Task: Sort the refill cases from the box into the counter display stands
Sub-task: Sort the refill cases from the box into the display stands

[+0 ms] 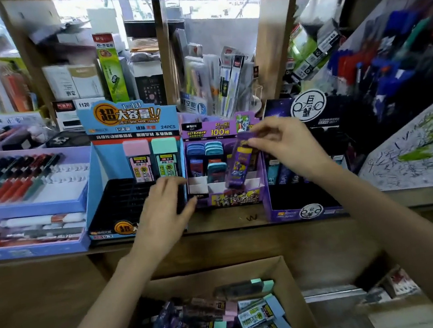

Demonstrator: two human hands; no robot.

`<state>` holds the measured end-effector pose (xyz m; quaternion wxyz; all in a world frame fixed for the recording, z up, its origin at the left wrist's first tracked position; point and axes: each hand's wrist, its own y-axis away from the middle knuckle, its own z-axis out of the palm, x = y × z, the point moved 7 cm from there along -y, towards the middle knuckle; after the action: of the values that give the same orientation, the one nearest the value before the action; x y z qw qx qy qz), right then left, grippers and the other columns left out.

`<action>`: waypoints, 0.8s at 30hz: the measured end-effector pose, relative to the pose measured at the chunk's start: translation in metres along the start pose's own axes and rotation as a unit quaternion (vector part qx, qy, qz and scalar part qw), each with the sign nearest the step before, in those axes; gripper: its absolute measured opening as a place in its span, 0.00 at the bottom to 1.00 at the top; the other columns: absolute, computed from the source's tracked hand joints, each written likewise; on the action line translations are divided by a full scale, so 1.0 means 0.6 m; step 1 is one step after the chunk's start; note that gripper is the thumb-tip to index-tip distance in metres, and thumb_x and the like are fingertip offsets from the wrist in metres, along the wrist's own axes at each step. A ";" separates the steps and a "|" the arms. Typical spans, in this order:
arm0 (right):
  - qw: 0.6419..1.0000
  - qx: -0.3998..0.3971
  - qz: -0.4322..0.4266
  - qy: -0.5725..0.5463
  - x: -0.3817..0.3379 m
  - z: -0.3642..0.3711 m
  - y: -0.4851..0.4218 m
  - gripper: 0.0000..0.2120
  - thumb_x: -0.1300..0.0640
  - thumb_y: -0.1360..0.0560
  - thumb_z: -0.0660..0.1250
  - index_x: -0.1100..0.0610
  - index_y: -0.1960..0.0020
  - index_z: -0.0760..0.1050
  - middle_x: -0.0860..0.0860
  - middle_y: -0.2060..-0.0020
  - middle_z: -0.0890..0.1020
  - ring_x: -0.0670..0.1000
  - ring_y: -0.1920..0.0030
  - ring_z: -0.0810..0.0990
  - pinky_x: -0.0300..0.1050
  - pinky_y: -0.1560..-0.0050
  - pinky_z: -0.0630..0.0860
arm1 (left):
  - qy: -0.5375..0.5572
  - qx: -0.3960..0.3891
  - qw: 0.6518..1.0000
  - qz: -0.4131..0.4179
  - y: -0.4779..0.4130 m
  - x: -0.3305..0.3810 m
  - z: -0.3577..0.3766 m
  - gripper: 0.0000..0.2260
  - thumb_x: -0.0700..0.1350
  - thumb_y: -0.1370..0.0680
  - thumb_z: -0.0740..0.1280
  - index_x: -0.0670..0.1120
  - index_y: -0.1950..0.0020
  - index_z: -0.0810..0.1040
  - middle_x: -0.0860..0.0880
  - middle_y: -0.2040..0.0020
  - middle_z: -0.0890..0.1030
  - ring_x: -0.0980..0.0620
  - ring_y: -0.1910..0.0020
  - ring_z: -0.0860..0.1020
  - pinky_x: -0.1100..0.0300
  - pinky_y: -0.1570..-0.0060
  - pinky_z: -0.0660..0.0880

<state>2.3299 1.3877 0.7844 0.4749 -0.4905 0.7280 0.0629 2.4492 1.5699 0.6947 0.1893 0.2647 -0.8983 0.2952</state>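
Note:
My right hand [285, 143] pinches the top of a purple refill case [239, 164] and holds it tilted over the purple display stand [232, 200], which has several blue and teal cases in its back rows. My left hand [164, 208] rests with relaxed fingers on the black tray of the blue display stand [116, 178], its thumb near the purple stand's left edge. That blue stand holds a pink-capped case [139, 161] and a green-capped case [167, 157] upright at the back. Below the counter, a cardboard box [290, 273] holds several mixed refill cases.
A dark purple stand [300, 208] with upright cases stands right of the purple one. Lilac pen trays [27, 203] lie at the left. Shelves of packaged stationery rise behind. A scribbled test sheet [418, 150] slopes at the right. The wooden counter edge [246, 222] runs in front.

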 end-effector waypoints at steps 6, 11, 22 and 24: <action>0.997 0.054 -0.026 0.051 0.008 -0.014 -0.046 0.04 0.60 0.26 0.70 0.54 0.52 0.79 0.48 0.59 0.81 0.49 0.59 0.79 0.41 0.53 0.76 | -0.088 -0.024 0.995 -0.031 0.000 -0.028 0.020 0.21 0.55 0.21 0.61 0.46 0.32 0.67 0.49 0.37 0.75 0.50 0.42 0.77 0.55 0.57 0.76; 0.982 0.014 -0.089 0.164 0.018 0.033 -0.046 0.09 0.60 0.27 0.70 0.60 0.47 0.81 0.53 0.54 0.81 0.48 0.55 0.75 0.32 0.52 0.69 | -0.114 0.002 0.993 -0.012 0.002 -0.032 0.023 0.20 0.55 0.21 0.61 0.46 0.33 0.68 0.48 0.40 0.79 0.51 0.44 0.79 0.55 0.60 0.78; 0.909 -0.017 -0.144 0.391 0.015 0.064 -0.031 0.18 0.54 0.24 0.67 0.57 0.37 0.72 0.55 0.43 0.73 0.56 0.40 0.68 0.50 0.40 0.64 | -0.017 -0.002 1.000 0.008 0.033 0.008 -0.012 0.15 0.45 0.21 0.63 0.42 0.36 0.72 0.45 0.42 0.76 0.47 0.41 0.73 0.53 0.44 0.71; 0.917 0.002 -0.169 0.361 -0.005 0.053 0.003 0.16 0.56 0.24 0.66 0.59 0.38 0.73 0.56 0.44 0.74 0.57 0.41 0.69 0.49 0.41 0.64 | 0.004 0.001 0.999 0.035 0.066 0.027 -0.025 0.12 0.43 0.22 0.64 0.42 0.39 0.74 0.46 0.45 0.76 0.48 0.43 0.74 0.52 0.46 0.73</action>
<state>2.3490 1.4086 0.7689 0.1849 -0.5945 0.7563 -0.2009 2.4159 1.6008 0.6969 0.1821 0.2325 -0.9060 0.3034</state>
